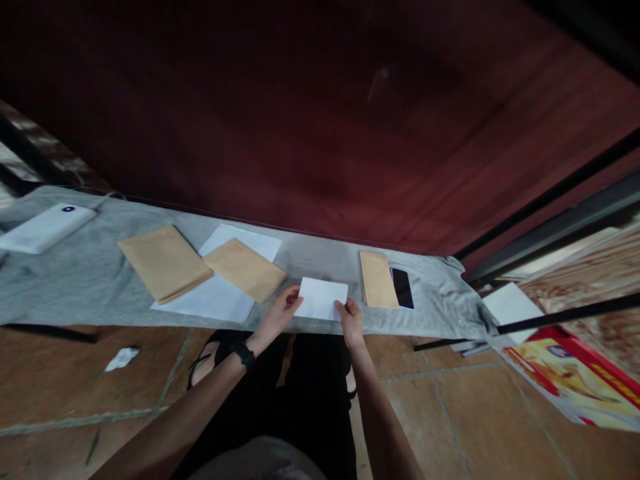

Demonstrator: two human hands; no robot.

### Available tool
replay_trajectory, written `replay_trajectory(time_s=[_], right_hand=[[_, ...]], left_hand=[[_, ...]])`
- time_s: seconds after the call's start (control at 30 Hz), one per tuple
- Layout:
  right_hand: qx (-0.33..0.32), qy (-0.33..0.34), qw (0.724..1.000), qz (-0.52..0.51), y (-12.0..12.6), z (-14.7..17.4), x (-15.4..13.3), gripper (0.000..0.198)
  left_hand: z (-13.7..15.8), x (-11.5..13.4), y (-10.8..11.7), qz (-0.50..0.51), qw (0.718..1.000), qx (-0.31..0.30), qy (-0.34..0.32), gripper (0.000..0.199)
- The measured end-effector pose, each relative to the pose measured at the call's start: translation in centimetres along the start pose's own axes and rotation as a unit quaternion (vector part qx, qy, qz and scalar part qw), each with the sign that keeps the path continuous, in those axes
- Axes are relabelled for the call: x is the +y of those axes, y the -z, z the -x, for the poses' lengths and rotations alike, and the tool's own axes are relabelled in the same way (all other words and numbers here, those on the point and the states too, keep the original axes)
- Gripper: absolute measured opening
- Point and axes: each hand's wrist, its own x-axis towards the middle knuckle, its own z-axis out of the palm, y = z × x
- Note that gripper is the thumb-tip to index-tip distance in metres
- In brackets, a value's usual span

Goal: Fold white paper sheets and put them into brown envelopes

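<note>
Between my hands is a white sheet of paper (323, 298), small and rectangular, just over the front part of the cloth. My left hand (283, 309) pinches its left edge. At the lower right corner my right hand (351, 319) grips it, thumb on top. Left of the paper lies a brown envelope (246, 269), slanted across larger white sheets (213, 298). Farther left is a stack of brown envelopes (165, 263). To the right of my right hand sits another brown envelope stack (379, 280), narrower and set upright to me.
A dark phone (403, 289) lies beside the right stack. A white device (47, 228) with a cable rests at the far left of the grey cloth (90, 293). A dark red panel (300, 120) rises behind. A red and yellow box (575, 373) stands at the right on the tiled floor.
</note>
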Motion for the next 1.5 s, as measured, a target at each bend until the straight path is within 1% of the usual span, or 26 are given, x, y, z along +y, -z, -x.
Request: replay_trajectory(time_s=[0.07, 0.13, 0.17, 0.2, 0.3, 0.37, 0.43, 0.5, 0.57, 0.73, 0.87, 1.07, 1.17, 1.27, 1.4, 1.5], right_hand=[[0.012, -0.005, 1.000, 0.004, -0.1, -0.1, 0.1, 0.032], [0.019, -0.011, 1.000, 0.010, -0.2, -0.2, 0.2, 0.030], [0.021, -0.012, 1.000, 0.014, -0.2, -0.3, 0.2, 0.029], [0.022, -0.014, 0.999, 0.018, -0.2, -0.3, 0.3, 0.028], [0.030, -0.015, 0.999, 0.037, -0.3, -0.4, 0.4, 0.025], [0.035, -0.016, 0.998, 0.050, -0.3, -0.5, 0.5, 0.023], [0.038, -0.015, 0.997, 0.063, -0.3, -0.5, 0.5, 0.023], [0.040, -0.015, 0.996, 0.074, -0.3, -0.5, 0.6, 0.022], [0.040, -0.015, 0.996, 0.083, -0.2, -0.5, 0.6, 0.021], [0.034, -0.016, 0.994, 0.100, -0.2, -0.3, 0.3, 0.020], [0.035, -0.013, 0.993, 0.111, -0.3, -0.2, -0.1, 0.020], [0.039, -0.007, 0.991, 0.125, -0.3, -0.1, -0.4, 0.020], [0.044, -0.004, 0.990, 0.132, -0.3, -0.1, -0.3, 0.020], [0.048, -0.001, 0.990, 0.133, -0.3, -0.1, -0.1, 0.020], [0.051, 0.002, 0.990, 0.128, -0.5, 0.0, 0.1, 0.020], [0.054, 0.004, 0.991, 0.125, -0.6, -0.1, 0.2, 0.020]], left_hand=[[-0.6, -0.7, 2.0, -0.061, 0.996, 0.040, -0.052, 0.044], [-1.5, -1.4, 4.4, -0.144, 0.983, 0.013, -0.114, 0.054], [-2.0, -1.7, 5.7, -0.184, 0.975, -0.010, -0.124, 0.062], [-2.4, -2.0, 6.8, -0.229, 0.966, -0.034, -0.120, 0.071], [-3.7, -2.7, 9.6, -0.345, 0.930, -0.109, -0.069, 0.094], [-4.3, -2.9, 10.8, -0.394, 0.904, -0.159, -0.050, 0.102], [-5.0, -2.8, 11.4, -0.424, 0.881, -0.207, -0.045, 0.107], [-5.7, -2.5, 11.8, -0.439, 0.863, -0.247, -0.046, 0.112], [-6.6, -2.1, 11.9, -0.441, 0.853, -0.272, -0.061, 0.115], [-8.9, -1.5, 12.3, -0.416, 0.847, -0.310, -0.116, 0.119], [-9.8, -1.5, 12.4, -0.415, 0.834, -0.328, -0.154, 0.121], [-10.3, -1.0, 12.4, -0.422, 0.813, -0.363, -0.172, 0.125], [-10.3, -0.8, 12.4, -0.421, 0.808, -0.364, -0.194, 0.124], [-9.9, -0.6, 12.5, -0.428, 0.806, -0.351, -0.212, 0.122], [-9.2, -0.2, 12.6, -0.442, 0.798, -0.333, -0.239, 0.114], [-8.9, -0.2, 12.7, -0.450, 0.794, -0.338, -0.230, 0.117]])
